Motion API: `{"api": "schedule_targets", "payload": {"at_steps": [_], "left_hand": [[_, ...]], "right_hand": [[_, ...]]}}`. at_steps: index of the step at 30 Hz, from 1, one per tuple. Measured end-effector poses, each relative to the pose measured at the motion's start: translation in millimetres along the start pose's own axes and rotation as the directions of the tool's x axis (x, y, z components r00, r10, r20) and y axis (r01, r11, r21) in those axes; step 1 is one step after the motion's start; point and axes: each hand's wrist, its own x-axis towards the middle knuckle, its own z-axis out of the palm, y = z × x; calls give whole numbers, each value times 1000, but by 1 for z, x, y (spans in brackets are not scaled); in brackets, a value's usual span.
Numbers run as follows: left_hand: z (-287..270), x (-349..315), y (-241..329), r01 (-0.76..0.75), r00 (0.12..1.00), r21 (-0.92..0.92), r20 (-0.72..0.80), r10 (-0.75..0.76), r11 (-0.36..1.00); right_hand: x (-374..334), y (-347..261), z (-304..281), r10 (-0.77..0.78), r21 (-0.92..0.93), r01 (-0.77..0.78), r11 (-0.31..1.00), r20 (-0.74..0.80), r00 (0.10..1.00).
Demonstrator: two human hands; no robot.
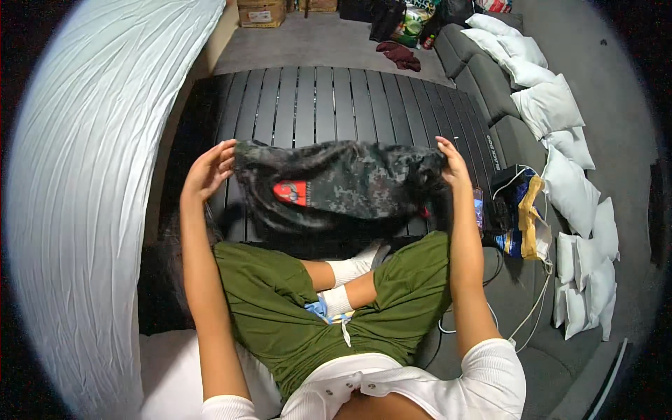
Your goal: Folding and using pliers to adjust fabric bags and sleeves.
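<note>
A dark garment (364, 183) with a grey digital camouflage pattern and a red patch (290, 192) is stretched sideways in front of me. Its exact kind is not plain from the folds. My left hand (210, 170) grips the left upper corner, and my right hand (453, 162) pinches the opposite end. The cloth sags between them, its lower edge smeared by motion, and hangs over the near part of a black slatted table (304, 105). My crossed legs in green trousers (273, 287) are just below it.
A pale draped sheet (91, 175) rises along the left. At right, a grey sofa (490, 84) carries several white cushions (549, 105), with a yellow and blue bag (530, 217) and white cables (535, 304) nearby. Maroon cloth (399, 56) and a cardboard box (262, 12) lie beyond the table.
</note>
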Motion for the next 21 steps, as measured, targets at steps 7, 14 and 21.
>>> {"api": "schedule_targets", "payload": {"at_steps": [7, 14, 21], "left_hand": [[38, 25, -71, 541, 821, 488, -485, -303, 685], [86, 31, -120, 572, 820, 820, -572, -16, -27], [86, 26, -85, 601, 705, 799, -550, -448, -34]], "right_hand": [[-3, 24, 14, 232, -598, -231, 767, -77, 970], [-11, 12, -23, 281, -733, -151, 663, 58, 958], [-28, -19, 3, 243, -508, -159, 847, 102, 965]]}}
